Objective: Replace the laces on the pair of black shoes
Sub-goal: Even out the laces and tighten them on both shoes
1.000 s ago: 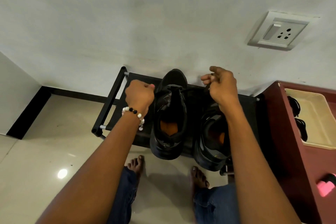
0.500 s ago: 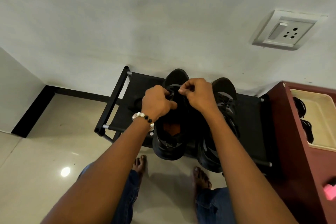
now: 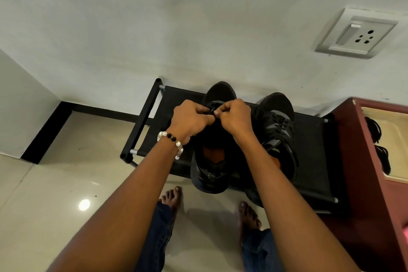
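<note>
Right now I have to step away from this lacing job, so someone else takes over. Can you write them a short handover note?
Left hand and right hand: both fingers curled, pinching a black lace at the toe end of the left shoe.
Both shoes stand on the black rack, toes to the wall.
Right shoe: laces show across its front; whether they are old or new cannot be told.
Done: the left shoe has lace only near the toe end.
Left: thread it up the remaining eyelets, then check the right shoe.
</note>
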Tool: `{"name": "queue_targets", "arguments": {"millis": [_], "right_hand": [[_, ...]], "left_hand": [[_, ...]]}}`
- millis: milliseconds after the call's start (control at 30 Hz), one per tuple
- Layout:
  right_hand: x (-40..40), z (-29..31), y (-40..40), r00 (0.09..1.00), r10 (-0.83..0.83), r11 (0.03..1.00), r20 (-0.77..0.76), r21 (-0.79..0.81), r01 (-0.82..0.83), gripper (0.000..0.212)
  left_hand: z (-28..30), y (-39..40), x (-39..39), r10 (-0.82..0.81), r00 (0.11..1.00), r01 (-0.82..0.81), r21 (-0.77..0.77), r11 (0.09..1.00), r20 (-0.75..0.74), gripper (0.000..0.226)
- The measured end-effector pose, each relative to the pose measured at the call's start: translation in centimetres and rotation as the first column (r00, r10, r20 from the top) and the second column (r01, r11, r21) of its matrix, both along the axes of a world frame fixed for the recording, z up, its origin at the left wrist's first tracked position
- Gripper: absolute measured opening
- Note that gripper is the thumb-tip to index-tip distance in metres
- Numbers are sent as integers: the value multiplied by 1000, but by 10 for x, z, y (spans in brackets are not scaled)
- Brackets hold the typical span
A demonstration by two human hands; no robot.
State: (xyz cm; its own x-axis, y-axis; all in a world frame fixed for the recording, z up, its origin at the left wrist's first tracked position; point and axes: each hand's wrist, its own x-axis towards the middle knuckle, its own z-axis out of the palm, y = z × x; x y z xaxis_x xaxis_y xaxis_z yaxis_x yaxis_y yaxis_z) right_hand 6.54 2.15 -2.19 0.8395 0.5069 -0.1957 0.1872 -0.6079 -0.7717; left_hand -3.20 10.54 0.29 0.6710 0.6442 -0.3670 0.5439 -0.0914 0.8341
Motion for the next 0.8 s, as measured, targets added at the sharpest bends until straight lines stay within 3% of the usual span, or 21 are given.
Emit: {"name": "queue_targets", "arguments": {"millis": [167,267,400,533,700,800], "right_hand": [[0,-1,0,994,-19,997,-104,77,27,8],[1,3,-5,985,22,995,-170,95,-6,11],[5,3,-4,978,99,995,-184,18,-97,12],[-3,-4,5,998,-17,999,-61,-34,15,32],[-7,-7,4,985,-162,986,-54,13,163,23],[-7,-12,3,974,-214,973,-71,77,219,28]], "left_hand": [[5,7,-2,-108,994,107,-72,992,-14,26],[5,12,-1,-90,995,85,-111,990,-34,23],[-5,12,5,-15,1000,17,103,994,-19,17],[-13,10,13,0,1000,3,276,961,-11,16],[-14,16,13,-44,999,43,291,956,-2,10],[-15,19,14,-45,999,42,308,951,2,6]]}}
